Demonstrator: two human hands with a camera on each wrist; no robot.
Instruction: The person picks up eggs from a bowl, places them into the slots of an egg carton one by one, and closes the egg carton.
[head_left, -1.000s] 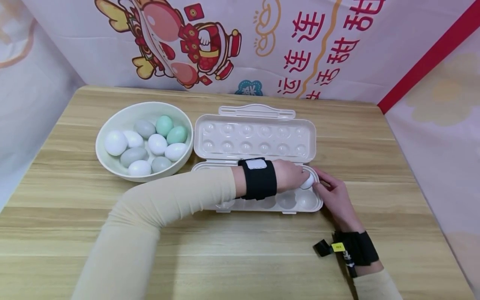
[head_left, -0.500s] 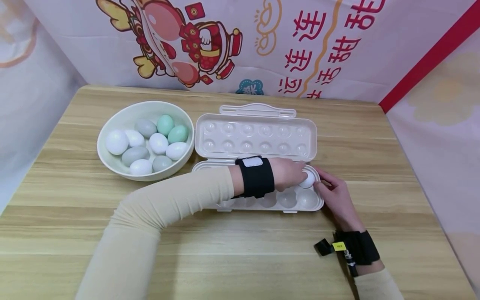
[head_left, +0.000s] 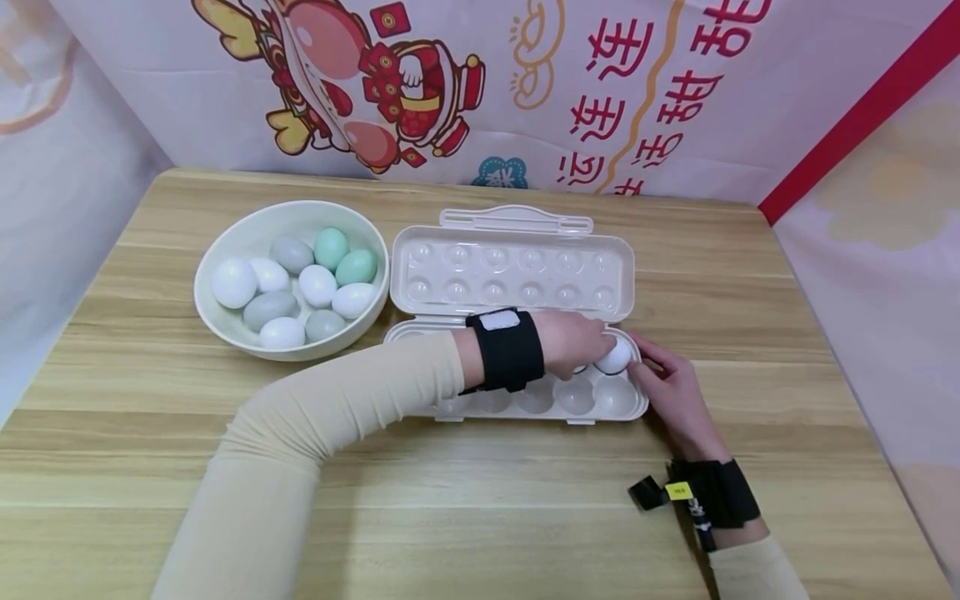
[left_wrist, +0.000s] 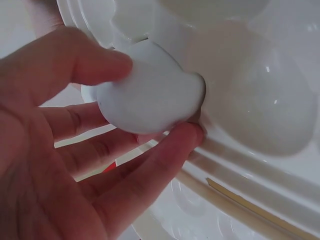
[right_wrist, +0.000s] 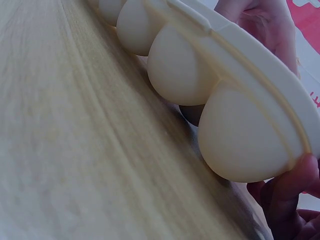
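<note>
My left hand [head_left: 573, 342] reaches over the lower half of an open white egg box [head_left: 536, 410]. In the left wrist view its thumb and fingers hold a white egg [left_wrist: 150, 92] at one of the cups. Seen from the head, most of that egg is hidden under the hand. Another white egg [head_left: 615, 356] sits in the cup at the far right corner, beside my left fingertips. My right hand [head_left: 675, 400] grips the right end of the box; the right wrist view has its thumb [right_wrist: 302, 175] against the outer wall, with fingers curled below.
Left of the box stands an oval white bowl [head_left: 217, 321] with several white, grey and green eggs. The box's dimpled lid [head_left: 513, 271] lies folded back toward the printed backdrop [head_left: 517, 125]. Everything rests on a wooden table [head_left: 480, 517].
My left hand has shifted slightly left, uncovering more of the corner egg; the edge of a second egg now peeks out below its fingers. The right hand keeps its place on the box.
</note>
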